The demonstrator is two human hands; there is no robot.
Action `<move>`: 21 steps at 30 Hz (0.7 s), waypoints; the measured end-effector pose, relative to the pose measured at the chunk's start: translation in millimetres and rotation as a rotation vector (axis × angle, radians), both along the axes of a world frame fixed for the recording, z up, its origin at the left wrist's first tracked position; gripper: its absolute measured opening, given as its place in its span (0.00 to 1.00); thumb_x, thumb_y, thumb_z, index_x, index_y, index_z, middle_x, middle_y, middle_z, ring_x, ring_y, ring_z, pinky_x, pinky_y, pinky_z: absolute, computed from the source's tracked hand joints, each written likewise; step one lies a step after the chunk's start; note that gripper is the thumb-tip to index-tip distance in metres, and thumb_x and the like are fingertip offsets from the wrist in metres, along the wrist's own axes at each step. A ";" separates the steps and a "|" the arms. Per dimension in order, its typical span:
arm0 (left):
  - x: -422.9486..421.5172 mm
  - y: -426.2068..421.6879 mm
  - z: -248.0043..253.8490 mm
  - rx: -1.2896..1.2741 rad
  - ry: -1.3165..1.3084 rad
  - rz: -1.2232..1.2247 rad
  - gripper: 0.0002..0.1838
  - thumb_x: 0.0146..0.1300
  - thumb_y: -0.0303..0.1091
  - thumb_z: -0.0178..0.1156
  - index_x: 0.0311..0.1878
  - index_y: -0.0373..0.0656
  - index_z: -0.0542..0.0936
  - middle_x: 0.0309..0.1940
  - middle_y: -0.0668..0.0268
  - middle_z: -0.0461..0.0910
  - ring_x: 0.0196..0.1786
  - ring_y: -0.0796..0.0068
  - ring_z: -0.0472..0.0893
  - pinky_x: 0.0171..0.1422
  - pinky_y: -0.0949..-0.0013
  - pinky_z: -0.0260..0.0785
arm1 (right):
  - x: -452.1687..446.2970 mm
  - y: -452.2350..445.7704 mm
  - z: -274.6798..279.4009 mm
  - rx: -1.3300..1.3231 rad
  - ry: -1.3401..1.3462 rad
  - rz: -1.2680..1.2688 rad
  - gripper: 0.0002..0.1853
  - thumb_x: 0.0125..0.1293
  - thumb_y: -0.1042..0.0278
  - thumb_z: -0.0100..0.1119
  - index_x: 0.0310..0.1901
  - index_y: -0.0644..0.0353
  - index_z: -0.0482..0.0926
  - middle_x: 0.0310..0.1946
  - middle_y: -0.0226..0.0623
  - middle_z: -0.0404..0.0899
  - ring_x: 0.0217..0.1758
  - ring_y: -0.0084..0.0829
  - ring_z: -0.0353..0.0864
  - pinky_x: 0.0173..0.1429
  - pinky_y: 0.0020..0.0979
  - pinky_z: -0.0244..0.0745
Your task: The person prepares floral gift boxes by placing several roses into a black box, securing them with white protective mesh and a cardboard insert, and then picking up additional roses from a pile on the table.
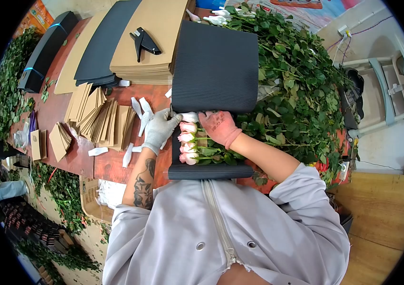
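My left hand (158,132), in a white glove, has its fingers closed at the left end of a white foam net sleeve (190,117). At the sleeve's other end is my right hand (219,128), in a pink glove with dark print, its fingers curled and partly hidden. Whether a rose is inside the sleeve I cannot tell. Just below, several pale pink roses (188,147) lie in a row, heads left and leafy stems right. They rest on black corrugated cardboard (211,172), whose near edge curls up before me. Its far part, a large black corrugated panel (215,66), rises behind my hands.
Loose white foam sleeves (142,114) and folded brown cardboard pieces (97,114) lie left on the red table (78,152). A black stapler-like tool (144,43) sits on stacked brown cardboard (149,14). Leafy stems (297,99) are heaped on the right. A folding chair (387,90) stands beyond.
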State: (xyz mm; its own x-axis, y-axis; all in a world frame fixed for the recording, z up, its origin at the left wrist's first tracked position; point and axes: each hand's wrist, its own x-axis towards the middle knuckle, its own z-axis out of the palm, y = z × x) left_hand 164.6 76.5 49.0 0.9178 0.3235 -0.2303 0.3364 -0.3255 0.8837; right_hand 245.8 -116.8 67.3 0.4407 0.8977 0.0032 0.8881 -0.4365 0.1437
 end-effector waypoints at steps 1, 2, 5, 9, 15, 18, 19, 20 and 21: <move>0.0 0.8 -2.3 -0.022 -0.034 0.008 0.12 0.58 0.39 0.62 0.32 0.39 0.79 0.21 0.67 0.77 0.27 0.79 0.74 0.34 0.72 0.66 | 0.9 -0.7 -5.0 -0.001 -0.001 -0.001 0.17 0.61 0.67 0.46 0.51 0.61 0.74 0.34 0.35 0.80 0.34 0.32 0.82 0.33 0.33 0.73; 0.5 3.7 -3.2 -0.021 -0.038 0.005 0.12 0.58 0.39 0.62 0.32 0.39 0.79 0.21 0.67 0.77 0.27 0.79 0.74 0.34 0.72 0.66 | 3.2 -0.3 -12.7 0.030 -0.025 0.005 0.17 0.60 0.67 0.46 0.50 0.61 0.74 0.33 0.35 0.80 0.34 0.32 0.82 0.33 0.33 0.73; -5.1 10.2 -0.9 0.118 -0.076 -0.022 0.11 0.58 0.38 0.62 0.31 0.39 0.79 0.21 0.63 0.78 0.26 0.76 0.75 0.32 0.69 0.66 | 1.2 0.0 -9.3 0.058 -0.017 -0.007 0.17 0.60 0.67 0.47 0.50 0.61 0.74 0.32 0.36 0.80 0.34 0.32 0.82 0.33 0.33 0.73; -16.3 37.3 -17.9 0.334 -0.158 0.069 0.12 0.57 0.39 0.60 0.29 0.38 0.78 0.22 0.57 0.78 0.27 0.65 0.76 0.34 0.63 0.67 | -1.1 2.1 10.0 -0.013 0.092 -0.053 0.16 0.59 0.67 0.48 0.49 0.60 0.75 0.31 0.36 0.80 0.34 0.33 0.82 0.34 0.33 0.73; -59.8 57.5 30.3 0.493 0.054 0.162 0.14 0.60 0.36 0.54 0.44 0.40 0.80 0.39 0.55 0.81 0.42 0.57 0.81 0.46 0.62 0.72 | 1.7 -3.1 -5.7 0.155 -0.057 0.058 0.15 0.59 0.68 0.48 0.48 0.60 0.73 0.30 0.36 0.80 0.32 0.34 0.82 0.34 0.33 0.74; -53.8 16.6 59.9 0.614 -0.331 -0.228 0.17 0.56 0.23 0.53 0.50 0.41 0.78 0.46 0.59 0.81 0.46 0.63 0.81 0.51 0.66 0.72 | 1.0 -0.6 -6.4 0.094 0.044 -0.021 0.15 0.59 0.68 0.48 0.47 0.60 0.73 0.32 0.37 0.80 0.34 0.33 0.82 0.32 0.33 0.74; -47.5 5.4 62.8 0.608 -0.476 -0.391 0.20 0.54 0.21 0.53 0.51 0.44 0.79 0.48 0.60 0.80 0.47 0.61 0.80 0.51 0.65 0.72 | 0.4 -1.2 -4.7 0.088 0.046 -0.013 0.15 0.59 0.68 0.48 0.47 0.60 0.73 0.32 0.37 0.80 0.34 0.33 0.82 0.32 0.33 0.74; -40.4 -6.5 64.9 0.577 -0.447 -0.453 0.21 0.52 0.20 0.52 0.50 0.46 0.79 0.49 0.62 0.79 0.48 0.61 0.80 0.51 0.65 0.71 | 0.5 -1.5 -1.6 0.067 0.045 -0.011 0.14 0.59 0.68 0.48 0.46 0.59 0.73 0.32 0.37 0.80 0.34 0.33 0.82 0.32 0.33 0.74; -34.3 -12.5 66.4 0.546 -0.418 -0.517 0.22 0.51 0.19 0.51 0.49 0.47 0.80 0.50 0.63 0.79 0.49 0.62 0.79 0.51 0.64 0.71 | -0.2 -0.9 3.1 0.047 0.045 -0.012 0.13 0.59 0.69 0.48 0.45 0.58 0.73 0.33 0.37 0.79 0.35 0.33 0.82 0.31 0.33 0.74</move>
State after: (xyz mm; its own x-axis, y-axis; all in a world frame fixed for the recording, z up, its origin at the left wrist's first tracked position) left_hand 130.3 64.0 115.4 0.9553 -0.1912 0.2256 -0.2892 -0.7637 0.5771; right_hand 245.6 -117.7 70.3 0.4521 0.8916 0.0250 0.8879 -0.4526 0.0830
